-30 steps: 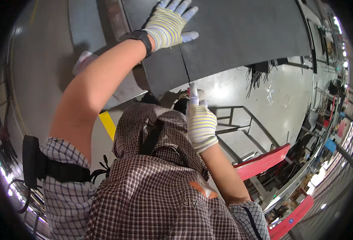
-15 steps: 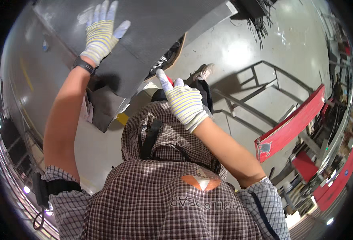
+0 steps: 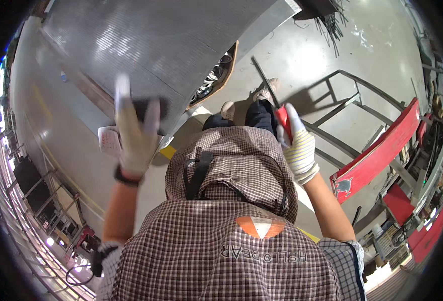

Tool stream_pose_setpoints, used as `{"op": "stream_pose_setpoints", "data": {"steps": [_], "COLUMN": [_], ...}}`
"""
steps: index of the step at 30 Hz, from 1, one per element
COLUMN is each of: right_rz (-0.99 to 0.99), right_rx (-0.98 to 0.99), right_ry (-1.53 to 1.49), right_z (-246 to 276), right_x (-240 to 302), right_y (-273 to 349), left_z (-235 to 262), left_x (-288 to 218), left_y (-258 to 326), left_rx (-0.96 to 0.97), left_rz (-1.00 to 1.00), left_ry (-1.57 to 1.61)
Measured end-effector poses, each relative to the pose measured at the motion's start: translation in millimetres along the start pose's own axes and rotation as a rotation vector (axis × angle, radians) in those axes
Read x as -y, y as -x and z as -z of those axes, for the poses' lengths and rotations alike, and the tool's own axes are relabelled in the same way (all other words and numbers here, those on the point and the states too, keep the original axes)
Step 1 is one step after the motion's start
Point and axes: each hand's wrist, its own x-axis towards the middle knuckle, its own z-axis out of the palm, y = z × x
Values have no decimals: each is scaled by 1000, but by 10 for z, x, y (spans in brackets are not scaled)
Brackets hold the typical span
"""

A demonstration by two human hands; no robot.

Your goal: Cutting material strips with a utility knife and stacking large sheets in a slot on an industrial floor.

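My right hand (image 3: 297,143), in a striped knit glove, is closed around the red handle of a screwdriver (image 3: 266,80). Its dark shaft points up and to the left, over the floor near my feet. My left hand (image 3: 133,128), gloved too and smeared by motion, is raised at the near edge of a dark ribbed sheet (image 3: 146,45). Its thumb stands apart from the fingers, and nothing shows between them. A dark shadow falls on the sheet beside this hand.
Below the sheet's right edge is a wooden-rimmed shelf (image 3: 234,62) with black and white items. A grey metal frame with a red panel (image 3: 377,153) stands at right. Thin dark strips (image 3: 332,30) hang at the top. A white printed label or package (image 3: 109,141) shows beside my left hand.
My left hand has lifted off the sheet and drawn back toward me. My right hand has moved right, away from the sheet's edge, bringing the screwdriver into full view.
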Motion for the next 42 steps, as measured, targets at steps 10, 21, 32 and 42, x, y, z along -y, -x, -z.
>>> {"op": "stream_pose_setpoints", "data": {"steps": [10, 21, 32, 42], "right_rz": [392, 883, 1041, 1012], "right_rx": [-125, -132, -52, -59], "right_ry": [-215, 265, 302, 363], "right_z": [-98, -362, -858, -878], "right_x": [916, 1760, 1598, 1660], "right_y": [-1294, -2214, -2063, -2046], "left_z": [-92, -402, -947, -893], "left_x": [-379, -508, -354, -763], "left_y": [545, 979, 296, 601], "left_rx": [81, -57, -792, -618], "left_rz": [842, 1202, 1505, 1488], "left_ry": [859, 1590, 2222, 2065]}}
